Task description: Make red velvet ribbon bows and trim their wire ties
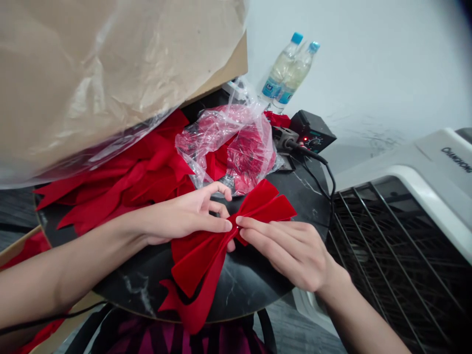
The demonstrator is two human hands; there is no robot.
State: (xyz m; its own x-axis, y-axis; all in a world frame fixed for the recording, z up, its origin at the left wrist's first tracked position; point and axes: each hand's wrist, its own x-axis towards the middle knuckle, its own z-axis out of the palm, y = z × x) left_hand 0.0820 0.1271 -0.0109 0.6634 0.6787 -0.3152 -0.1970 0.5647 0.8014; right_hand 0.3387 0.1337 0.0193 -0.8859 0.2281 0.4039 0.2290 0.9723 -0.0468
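A red velvet bow (206,255) is held just above the front part of a round black marble-patterned table (136,280). My left hand (195,211) pinches the bow's middle, its thumb on top and fingertips showing underneath. From the other side, the thumb and forefinger of my right hand (291,246) press on the same centre knot. A tiny bright spot shows between the fingertips; what it is I cannot make out. One notched ribbon tail hangs past the table's front edge. To the left lies a heap of red ribbon bows (125,177).
Behind the bow sits a clear plastic bag (236,142) with red material inside. Two blue-capped bottles (285,73) and a black corded device (313,130) with a red light stand by the wall. A plastic-covered cardboard box (121,64) looms left; a white heater-like appliance (398,236) stands right.
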